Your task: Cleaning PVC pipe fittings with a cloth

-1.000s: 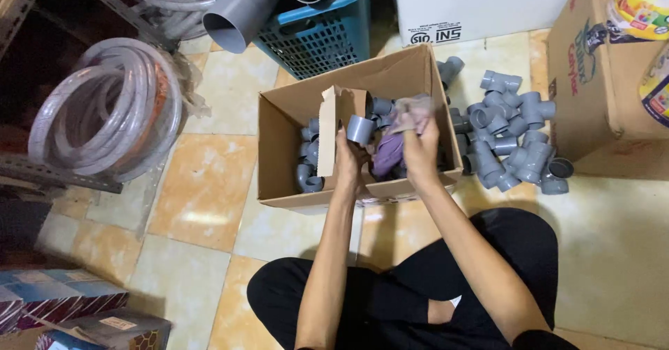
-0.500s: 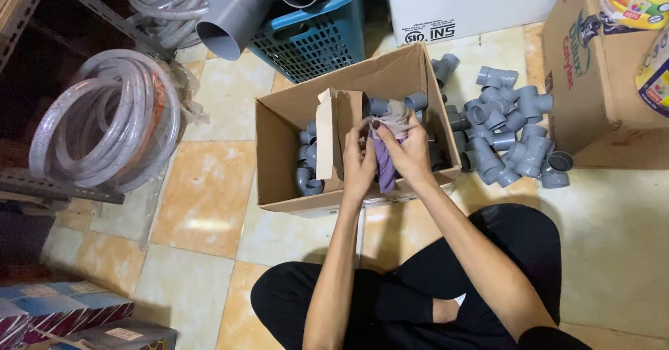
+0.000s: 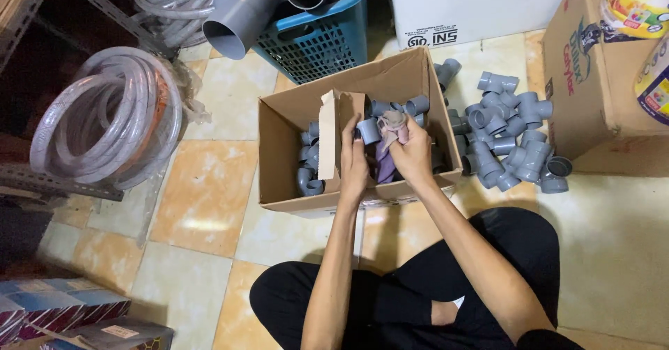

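- I sit cross-legged on a tiled floor (image 3: 209, 196), looking down at an open cardboard box (image 3: 279, 155) just in front of my knees
- My left hand (image 3: 353, 165) grips a grey pipe fitting (image 3: 368, 131), held above the box's middle
- My right hand (image 3: 412, 153) is clenched around a purple-grey rag (image 3: 387, 148), bunched against the fitting and touching it
- More grey fittings lie in the box on both sides of a cardboard divider (image 3: 327, 137) that stands loose and tilted
- A pile of fittings (image 3: 512, 141) sits on the floor just right of the box, touching its wall
- As I judge it, the fitting could slip from my left fingers, since the rag pushes on it from one side; it would drop among the others in the box and be hard to tell apart
- The rag hangs down over the box; a loose end could snag a fitting below and drag it up
- The divider may topple if my left wrist knocks it, mixing the two sides
- My right elbow is near the floor pile; a wide swing could scatter it across the tiles
- A blue basket (image 3: 313, 40) with big grey pipes (image 3: 240, 15) stands behind the box, and a hose coil (image 3: 104, 120) lies well to the left; both look out of my reach
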